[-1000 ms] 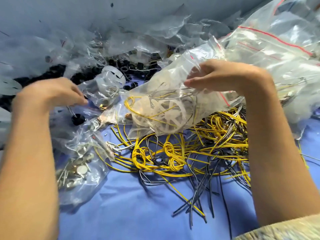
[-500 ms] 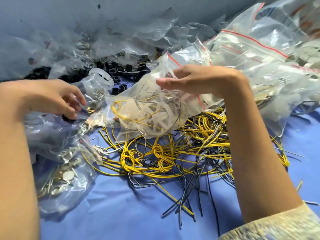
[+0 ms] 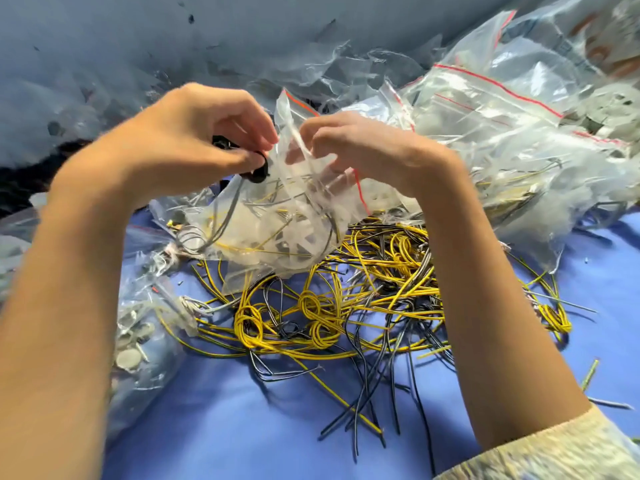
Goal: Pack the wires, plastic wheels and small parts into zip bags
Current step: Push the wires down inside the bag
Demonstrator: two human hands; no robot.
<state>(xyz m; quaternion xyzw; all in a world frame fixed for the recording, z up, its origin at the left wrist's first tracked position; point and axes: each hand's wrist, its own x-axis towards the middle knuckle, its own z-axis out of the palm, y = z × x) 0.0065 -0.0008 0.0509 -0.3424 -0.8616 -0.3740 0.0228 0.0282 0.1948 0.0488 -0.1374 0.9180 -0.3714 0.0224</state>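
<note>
At eight o'clock we see a bag of metal discs (image 3: 133,355), half hidden by the left forearm (image 3: 65,306). The left hand (image 3: 194,140) pinches a small black part (image 3: 258,172) at the mouth of the zip bag (image 3: 277,233), whose rim the right hand (image 3: 363,147) grips at centre. Loose wires (image 3: 346,327) sprawl beneath at five o'clock; filled bags (image 3: 502,126) crowd two o'clock

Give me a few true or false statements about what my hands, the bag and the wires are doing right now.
1. The left hand pinches a small black part. True.
2. The right hand is empty. False: it pinches the zip bag at its mouth.
3. The loose wires are red and green. False: they are yellow and black.
4. The zip bag holds white plastic wheels. True.
</note>
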